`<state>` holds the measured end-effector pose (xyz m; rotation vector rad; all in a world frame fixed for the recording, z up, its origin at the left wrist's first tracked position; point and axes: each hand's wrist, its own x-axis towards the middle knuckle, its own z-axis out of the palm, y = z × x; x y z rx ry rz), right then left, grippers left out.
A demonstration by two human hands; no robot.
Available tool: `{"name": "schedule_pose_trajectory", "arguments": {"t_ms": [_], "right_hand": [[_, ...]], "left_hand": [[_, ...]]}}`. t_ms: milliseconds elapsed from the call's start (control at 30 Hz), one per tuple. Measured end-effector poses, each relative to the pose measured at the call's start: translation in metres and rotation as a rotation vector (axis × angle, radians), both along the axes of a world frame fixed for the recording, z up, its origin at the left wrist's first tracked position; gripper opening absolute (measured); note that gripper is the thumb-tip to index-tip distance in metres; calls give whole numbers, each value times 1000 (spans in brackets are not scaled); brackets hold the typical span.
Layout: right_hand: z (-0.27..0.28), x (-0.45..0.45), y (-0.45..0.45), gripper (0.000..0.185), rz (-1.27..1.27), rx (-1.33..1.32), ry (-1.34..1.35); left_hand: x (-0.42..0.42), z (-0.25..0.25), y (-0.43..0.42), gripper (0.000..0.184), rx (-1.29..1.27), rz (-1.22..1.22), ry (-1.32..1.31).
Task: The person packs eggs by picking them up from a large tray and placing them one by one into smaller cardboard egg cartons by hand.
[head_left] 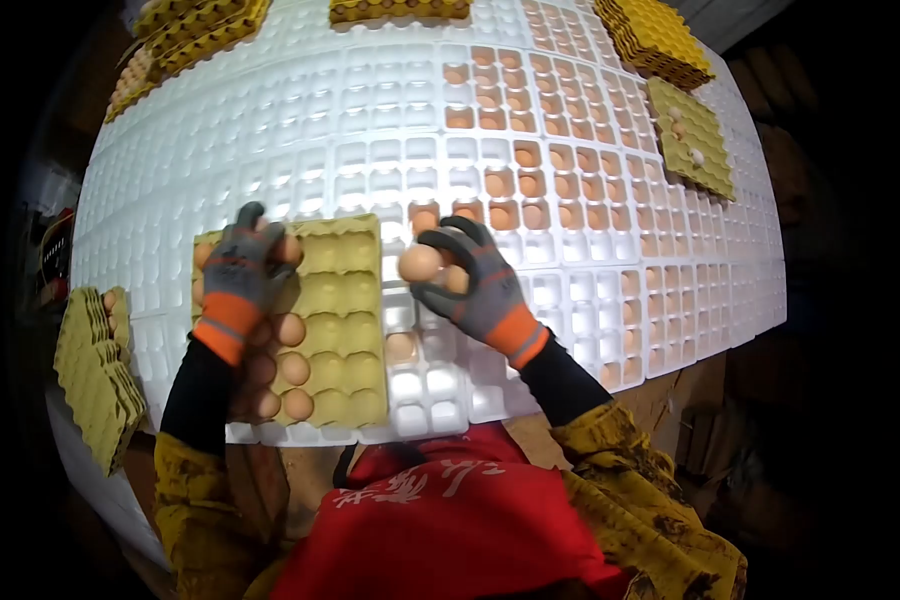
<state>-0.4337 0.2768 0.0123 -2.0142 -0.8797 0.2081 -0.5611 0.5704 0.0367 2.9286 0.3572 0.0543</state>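
My right hand point(470, 278), in a grey and orange glove, is closed around brown eggs point(420, 264) above the white plastic trays, just right of the yellow-green egg tray point(342, 330). At the left part of that egg tray, my left hand point(242, 262), gloved alike, has its fingers curled down by an egg point(288, 250); whether it grips this egg is hard to make out. Several brown eggs point(294, 369) lie in the egg tray's left columns, while its right columns hold none. A single egg point(401, 347) rests in a white cell below my right hand.
White celled trays point(390, 90) cover the table, with many eggs point(570, 185) in the cells to the right. Stacked egg trays stand at the far left point(195, 35), far right point(660, 40) and near left point(98, 375). Another egg tray point(705, 150) with a few pale objects lies at the right.
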Motion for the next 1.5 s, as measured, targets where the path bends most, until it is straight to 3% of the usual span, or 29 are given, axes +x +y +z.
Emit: {"name": "schedule_pose_trajectory", "arguments": {"t_ms": [100, 167, 233, 300, 333, 367, 433, 500, 567, 600, 667, 700, 767, 800, 833, 900, 933, 967, 1067, 1133, 1167, 1233, 1333, 1367, 1433, 1500], "right_hand": [[-37, 43, -94, 53, -177, -52, 42], [-40, 66, -135, 54, -274, -223, 25], [-50, 84, -151, 54, -294, -273, -55], [-56, 92, -151, 54, -303, -257, -41], [-57, 91, -146, 54, -339, -316, -74], [-65, 97, -142, 54, -285, -460, -106], [-74, 103, -142, 55, -278, -495, -115], [-76, 111, -155, 52, -232, -356, -73], [-83, 121, -173, 48, -169, -259, -9], [-99, 130, -183, 42, -38, -406, 14], [-88, 142, -194, 37, -115, -66, 324], [-89, 147, -200, 36, -174, 52, 313], [-91, 156, -212, 34, -274, 288, 268], [-100, 160, -217, 35, -272, 239, 108], [-107, 162, -220, 37, -268, 193, -53], [-118, 163, -225, 39, -169, -194, -523], [-120, 164, -221, 39, -178, -148, -482], [-118, 164, -221, 37, -176, -88, -421], [-119, 162, -225, 37, -111, -10, -406], [-123, 162, -226, 37, -42, -76, -526], [-127, 160, -227, 38, -15, -127, -585], [-125, 156, -226, 37, -17, -82, -527], [-128, 153, -217, 36, -129, 43, -199], [-125, 157, -218, 37, -84, -148, -438], [-124, 152, -211, 37, -234, -350, -535], [-113, 133, -180, 38, -281, -163, -415]], "left_hand": [[14, 2, -28, 47, -381, 83, -301], [48, 6, -91, 48, -393, -6, -396], [81, -22, -159, 52, -415, -55, -391], [112, -54, -214, 50, -377, -42, -301], [127, -71, -233, 50, -139, -55, -236], [139, -91, -242, 52, -186, 2, -52], [148, -102, -255, 52, -168, 55, 41], [139, -104, -254, 51, -211, 45, -73], [133, -88, -254, 39, -176, 111, 10], [129, -91, -245, 37, -187, 97, 33], [121, -100, -226, 33, -118, 3, -23], [122, -97, -225, 36, -221, 78, -42], [122, -88, -219, 40, -424, 241, -80], [118, -100, -222, 44, -515, 325, -370], [118, -106, -221, 42, -536, 398, -447], [118, -144, -207, 40, -184, 201, -651], [114, -158, -207, 45, -421, 211, -615], [110, -160, -212, 49, -193, 155, -561], [113, -162, -213, 50, -251, 206, -541], [103, -134, -226, 44, -167, 199, -525], [90, -109, -233, 44, -305, 174, -490], [46, -65, -238, 44, -402, 149, -440], [-39, -20, -209, 45, -356, 369, -543], [-70, -12, -196, 45, -320, 461, -603], [-133, -5, -160, 48, -219, 496, -423], [-161, 0, -129, 48, -109, 207, -154]]}}
